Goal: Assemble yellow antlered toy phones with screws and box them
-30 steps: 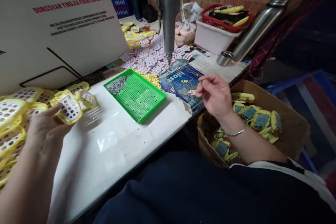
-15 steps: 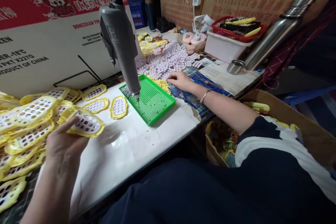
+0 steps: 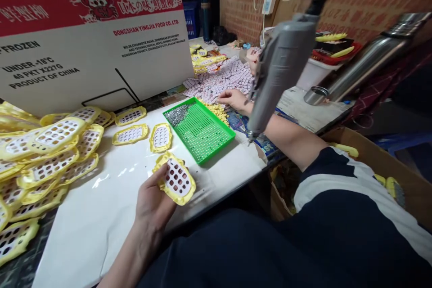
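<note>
My left hand [image 3: 153, 198] holds a yellow-rimmed white perforated cover [image 3: 176, 178] flat near the front edge of the white table [image 3: 101, 216], fingers under it. My right hand [image 3: 232, 98] reaches far out and rests with bent fingers on the edge of a spread of small white and pink printed chips [image 3: 221, 80], next to a heap of small yellow pieces [image 3: 216, 110]. Whether it holds one I cannot make out. A grey hanging power screwdriver [image 3: 278, 72] swings in front of my right forearm. A green perforated tray [image 3: 199, 128] with screws in its far corner lies between my hands.
A pile of yellow covers [image 3: 37, 153] fills the left of the table, and three more lie singly by the tray. A big printed carton [image 3: 91, 31] stands behind. A steel flask [image 3: 364, 63], a white bin and a cardboard box [image 3: 388, 166] of parts are on the right.
My left hand carried the yellow cover from the pile on the left to the table's front middle. The hanging screwdriver swung from left to right. My right hand stayed at the chips.
</note>
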Demonstrator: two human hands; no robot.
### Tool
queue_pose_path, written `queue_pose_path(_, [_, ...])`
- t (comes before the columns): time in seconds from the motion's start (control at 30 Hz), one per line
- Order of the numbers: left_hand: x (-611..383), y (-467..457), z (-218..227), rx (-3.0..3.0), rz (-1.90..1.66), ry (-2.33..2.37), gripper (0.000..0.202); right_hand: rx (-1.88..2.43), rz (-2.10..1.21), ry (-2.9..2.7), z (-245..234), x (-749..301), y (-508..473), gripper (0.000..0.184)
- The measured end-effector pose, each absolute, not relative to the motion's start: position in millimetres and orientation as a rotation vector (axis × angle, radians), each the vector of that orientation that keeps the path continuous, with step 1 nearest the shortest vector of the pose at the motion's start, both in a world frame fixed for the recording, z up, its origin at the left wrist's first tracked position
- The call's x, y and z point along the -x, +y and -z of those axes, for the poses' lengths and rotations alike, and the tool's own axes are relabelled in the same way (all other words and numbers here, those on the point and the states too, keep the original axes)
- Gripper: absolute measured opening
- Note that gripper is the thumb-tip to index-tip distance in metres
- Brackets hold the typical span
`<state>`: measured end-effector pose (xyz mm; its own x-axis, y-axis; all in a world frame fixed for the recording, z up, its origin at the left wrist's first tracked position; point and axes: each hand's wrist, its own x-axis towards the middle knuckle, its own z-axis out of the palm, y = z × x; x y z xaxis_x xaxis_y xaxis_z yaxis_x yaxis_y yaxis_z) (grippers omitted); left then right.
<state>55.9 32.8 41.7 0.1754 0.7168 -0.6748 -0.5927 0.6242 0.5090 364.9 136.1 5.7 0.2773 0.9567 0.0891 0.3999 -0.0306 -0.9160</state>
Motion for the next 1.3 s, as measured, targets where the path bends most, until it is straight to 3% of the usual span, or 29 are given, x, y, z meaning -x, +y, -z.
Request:
queue_pose_path(0.13, [-61.1,30.0,-39.0,-0.094,-0.897,0.958,0.035,1.568,-0.816,-1.166,-12.7,-370.1,131.0,0.011])
queue_pose_path(0.43, [-53.6,31.6,-19.6,-0.118,-0.932,0.616,0.061,1.635,-0.615,-1.175,-20.7,-403.4,131.8,0.003])
queue_pose_path(0.67, [-50.5,30.3,-11.2,-0.134,-0.892,0.479,0.081,1.83,-0.417,-1.599,-11.2,-405.8,130.3,0.014])
queue_pose_path(0.83, [-47.4,31.4,-2.7,-0.136,-0.843,0.371,0.077,1.892,-0.299,-1.858,-12.3,-398.1,125.6,0.012])
queue_pose_path(1.0, [-45.3,34.2,5.6,-0.117,-0.811,0.257,0.07,1.873,-0.228,-1.979,-20.4,-392.6,120.1,0.026])
queue_pose_path(1.3, [-45.6,30.0,-4.3,-0.054,-0.897,0.388,0.066,1.656,-0.321,-1.327,-31.1,-391.8,93.3,0.025])
